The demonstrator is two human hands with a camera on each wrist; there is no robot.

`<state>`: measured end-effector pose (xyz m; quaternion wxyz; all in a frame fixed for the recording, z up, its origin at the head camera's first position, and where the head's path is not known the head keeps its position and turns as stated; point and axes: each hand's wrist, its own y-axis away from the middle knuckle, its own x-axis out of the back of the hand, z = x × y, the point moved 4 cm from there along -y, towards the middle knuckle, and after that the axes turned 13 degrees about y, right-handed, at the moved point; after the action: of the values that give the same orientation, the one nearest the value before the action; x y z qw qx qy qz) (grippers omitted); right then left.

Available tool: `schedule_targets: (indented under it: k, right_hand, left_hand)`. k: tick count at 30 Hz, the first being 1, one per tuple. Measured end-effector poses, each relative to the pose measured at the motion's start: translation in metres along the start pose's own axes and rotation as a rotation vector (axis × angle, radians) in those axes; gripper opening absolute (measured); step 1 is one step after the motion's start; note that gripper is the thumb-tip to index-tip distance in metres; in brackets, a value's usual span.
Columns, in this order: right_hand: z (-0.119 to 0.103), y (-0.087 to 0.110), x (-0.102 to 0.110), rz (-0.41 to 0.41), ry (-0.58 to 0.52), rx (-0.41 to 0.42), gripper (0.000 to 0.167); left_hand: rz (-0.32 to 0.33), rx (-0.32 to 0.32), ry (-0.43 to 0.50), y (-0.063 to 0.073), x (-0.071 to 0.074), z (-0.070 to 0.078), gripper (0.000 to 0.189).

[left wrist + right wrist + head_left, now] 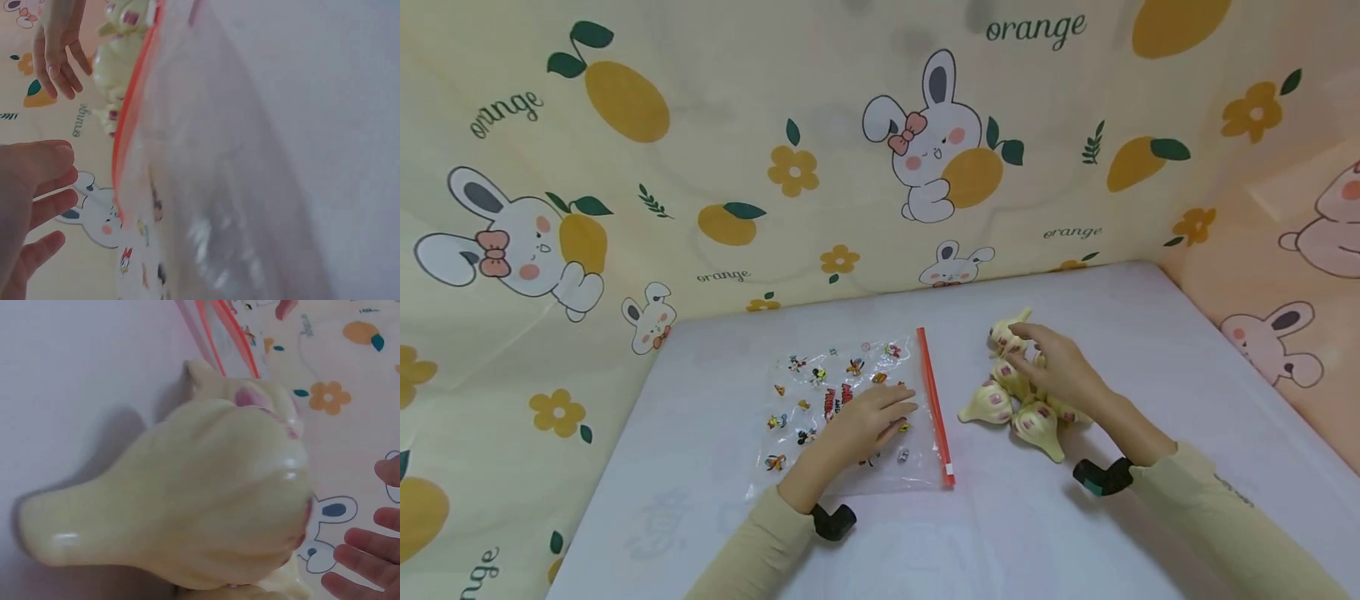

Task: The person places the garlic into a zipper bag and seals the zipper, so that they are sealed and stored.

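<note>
A clear zip bag with cartoon prints and a red slider strip lies flat on the table. Above it hovers my left hand, fingers loosely extended and holding nothing; the left wrist view shows them apart from the bag film. To the right of the bag, several cream garlic bulbs with purple patches sit in a cluster. My right hand is over the back of that cluster, its fingers spread. One large bulb fills the right wrist view, with the right fingers clear of it.
The white table meets a patterned curtain at the back and another peach-coloured one at the right. A black wrist camera hangs under the left wrist, and another camera under the right.
</note>
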<state>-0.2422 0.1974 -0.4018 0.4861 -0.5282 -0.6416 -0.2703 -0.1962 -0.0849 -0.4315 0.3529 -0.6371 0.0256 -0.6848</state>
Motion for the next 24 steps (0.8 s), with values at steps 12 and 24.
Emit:
schedule_targets:
  k: [12,24]
  right_hand:
    - [-0.002,0.012,-0.009,0.018,-0.028,0.027,0.047]
    - [-0.015,0.012,-0.017,0.054,-0.018,0.07,0.045]
  left_hand:
    - [-0.093,-0.061,-0.008,-0.014,-0.026,0.014,0.024]
    - [-0.219,-0.007,-0.043,-0.021,-0.04,0.021,0.022]
